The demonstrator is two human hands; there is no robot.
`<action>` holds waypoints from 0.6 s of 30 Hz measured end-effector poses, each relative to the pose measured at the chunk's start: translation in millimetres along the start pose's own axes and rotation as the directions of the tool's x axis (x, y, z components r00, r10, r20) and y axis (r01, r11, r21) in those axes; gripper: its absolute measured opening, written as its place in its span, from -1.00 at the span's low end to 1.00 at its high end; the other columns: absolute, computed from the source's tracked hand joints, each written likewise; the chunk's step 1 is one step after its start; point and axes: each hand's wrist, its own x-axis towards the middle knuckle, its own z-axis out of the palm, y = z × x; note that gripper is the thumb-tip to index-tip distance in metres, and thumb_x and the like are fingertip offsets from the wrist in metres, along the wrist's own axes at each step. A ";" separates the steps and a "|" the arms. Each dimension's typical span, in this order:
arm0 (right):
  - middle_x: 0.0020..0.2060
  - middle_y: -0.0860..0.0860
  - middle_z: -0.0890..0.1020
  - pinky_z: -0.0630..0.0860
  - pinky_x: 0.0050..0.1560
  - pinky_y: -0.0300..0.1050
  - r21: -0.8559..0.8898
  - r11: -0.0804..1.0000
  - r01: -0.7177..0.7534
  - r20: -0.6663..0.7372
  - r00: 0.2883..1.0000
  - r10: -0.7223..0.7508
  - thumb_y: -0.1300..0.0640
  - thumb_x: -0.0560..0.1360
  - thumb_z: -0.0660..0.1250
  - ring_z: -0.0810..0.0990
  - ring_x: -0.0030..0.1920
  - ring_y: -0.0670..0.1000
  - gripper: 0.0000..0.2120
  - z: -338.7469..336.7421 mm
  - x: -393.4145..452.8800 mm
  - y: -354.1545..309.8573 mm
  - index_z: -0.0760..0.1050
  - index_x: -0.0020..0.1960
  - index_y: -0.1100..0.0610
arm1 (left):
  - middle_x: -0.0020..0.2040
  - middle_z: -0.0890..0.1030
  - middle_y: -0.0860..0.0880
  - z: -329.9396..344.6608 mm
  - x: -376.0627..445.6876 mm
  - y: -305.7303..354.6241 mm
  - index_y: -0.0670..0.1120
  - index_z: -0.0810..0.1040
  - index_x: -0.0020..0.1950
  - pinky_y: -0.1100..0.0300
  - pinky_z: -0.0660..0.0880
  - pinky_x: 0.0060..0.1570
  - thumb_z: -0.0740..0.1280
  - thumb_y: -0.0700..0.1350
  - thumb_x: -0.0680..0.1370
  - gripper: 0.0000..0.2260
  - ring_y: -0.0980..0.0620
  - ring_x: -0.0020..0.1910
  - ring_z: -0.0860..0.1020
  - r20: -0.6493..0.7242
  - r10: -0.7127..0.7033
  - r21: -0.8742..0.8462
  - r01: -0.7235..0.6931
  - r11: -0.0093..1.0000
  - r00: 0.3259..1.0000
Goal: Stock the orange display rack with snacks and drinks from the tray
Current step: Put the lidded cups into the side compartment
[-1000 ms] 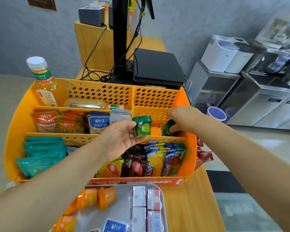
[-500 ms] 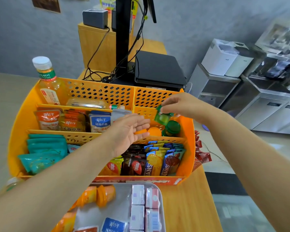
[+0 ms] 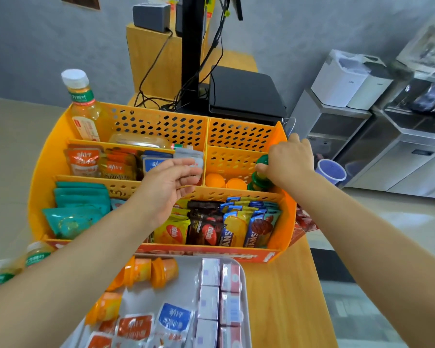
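Note:
The orange display rack (image 3: 48, 156) stands on the wooden counter, holding packets, bars and a tea bottle (image 3: 82, 106). My right hand (image 3: 288, 162) grips a green jelly cup (image 3: 261, 160) in the rack's middle right compartment, above another green cup (image 3: 258, 183) and two orange cups (image 3: 215, 180). My left hand (image 3: 166, 188) hovers open and empty over the middle of the rack. The grey tray (image 3: 183, 270) below holds orange jelly cups (image 3: 161, 271), fish snack packets (image 3: 172, 320) and small pink cartons (image 3: 220, 292).
A black monitor stand (image 3: 190, 51) and a black box (image 3: 244, 92) stand behind the rack, with cables. Two more tea bottles (image 3: 15, 267) stand at the left of the tray. A purple cup (image 3: 330, 172) and steel appliances (image 3: 387, 151) are at the right.
My left hand passed the green jelly cup to my right hand, which lowered it into the middle right compartment. My left hand is now empty and has drawn back.

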 end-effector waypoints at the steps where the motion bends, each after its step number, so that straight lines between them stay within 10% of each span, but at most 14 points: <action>1: -0.21 0.08 0.50 0.39 0.00 0.04 -0.023 1.000 0.001 0.007 1.000 0.000 -0.39 0.46 0.22 0.41 -0.03 0.11 -0.46 -1.7 -1.2 0.3 0.56 -0.13 0.11 | -0.04 0.71 -0.07 -3.0 -3.5 -1.2 -0.12 0.55 0.18 0.21 0.57 -0.16 0.25 -0.22 0.60 -0.81 0.08 -0.15 0.63 -0.009 0.001 0.008 -0.001 1.000 1.000; 7: 0.04 0.11 0.58 0.46 0.03 0.04 0.267 0.958 0.104 -0.158 0.985 -0.063 -0.17 0.53 0.28 0.47 0.11 0.14 -0.59 -24.2 -33.1 -25.2 0.58 0.11 0.15 | -0.10 0.69 -0.09 -29.3 -28.9 -3.8 -0.13 0.56 0.12 0.22 0.55 -0.23 0.28 -0.26 0.58 -0.85 0.06 -0.21 0.61 -0.100 0.033 0.180 -0.014 0.984 0.994; 10: -0.07 0.01 0.62 0.54 -0.15 -0.03 0.654 0.685 0.322 -0.262 0.945 -0.194 0.03 0.55 0.31 0.56 -0.03 0.03 -0.81 -41.5 -80.5 -70.8 0.63 0.03 0.10 | -0.17 0.68 -0.08 -46.7 -45.9 -12.3 -0.13 0.56 0.04 0.25 0.56 -0.30 0.33 -0.29 0.54 -0.87 0.09 -0.29 0.60 -0.119 0.058 0.334 -0.015 0.942 0.991; 14: -0.14 0.04 0.65 0.52 -0.21 0.02 0.704 0.517 0.486 -0.210 0.839 -0.503 0.09 0.52 0.30 0.60 -0.10 0.11 -0.85 -36.6 -136.3 -134.5 0.64 -0.05 0.08 | -0.36 0.62 -0.03 -69.1 -68.3 -36.1 -0.16 0.57 -0.06 0.31 0.50 -0.41 0.33 -0.38 0.50 -0.86 0.13 -0.44 0.54 -0.116 0.092 0.500 -0.022 0.866 0.989; 16: -0.08 0.08 0.63 0.54 -0.17 0.05 0.642 0.523 0.560 -0.139 0.757 -0.639 0.10 0.54 0.27 0.60 -0.05 0.17 -0.83 -22.2 -153.9 -159.8 0.62 0.00 0.10 | -0.30 0.63 -0.02 -84.7 -79.8 -51.1 -0.07 0.59 -0.11 0.19 0.50 -0.30 0.37 -0.33 0.48 -0.84 0.08 -0.35 0.56 -0.098 0.189 0.696 -0.068 0.715 0.977; 18: -0.06 0.08 0.60 0.51 -0.24 0.00 0.511 0.552 0.659 -0.101 0.684 -0.722 0.14 0.52 0.27 0.59 -0.04 0.19 -0.85 -8.1 -168.8 -179.0 0.58 0.03 0.10 | -0.23 0.62 0.07 -106.3 -93.1 -65.6 0.01 0.60 -0.11 0.15 0.47 -0.28 0.43 -0.20 0.44 -0.88 0.08 -0.25 0.57 0.067 0.333 0.927 -0.182 0.328 0.940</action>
